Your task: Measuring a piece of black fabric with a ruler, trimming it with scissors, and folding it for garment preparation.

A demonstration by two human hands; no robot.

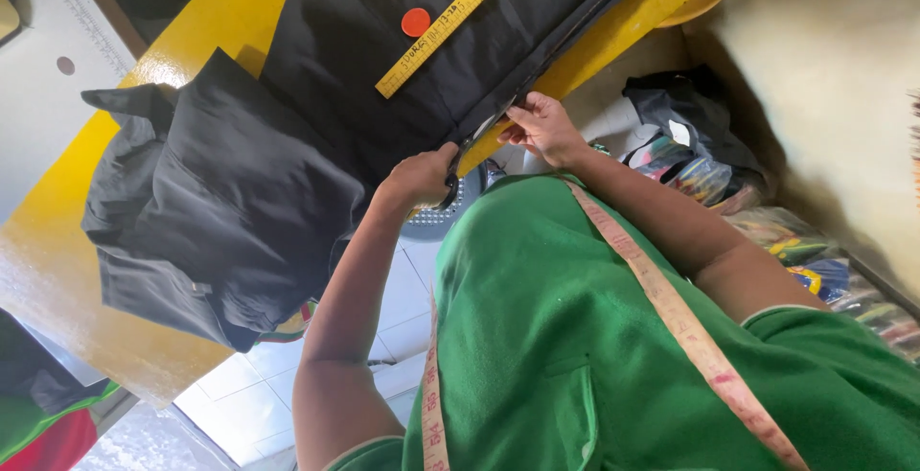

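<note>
A large black fabric (383,78) lies spread on a yellow table (230,21). My left hand (420,176) is closed in a fist on the fabric's near edge, where it hangs over the table side; something dark sticks out under the fist, and I cannot tell what it is. My right hand (541,128) pinches the same edge a little to the right, fingers on the hem. A yellow ruler (450,21) lies slantwise on the fabric, with a round orange-red chalk (415,22) beside it. A pink measuring tape (671,308) hangs over my green shirt.
A heap of folded black cloth (211,203) sits on the table's left part, partly over the edge. Bags of clothing (709,174) are piled on the floor at right. A round grey grille (443,217) stands under the table on the white-tiled floor (249,394).
</note>
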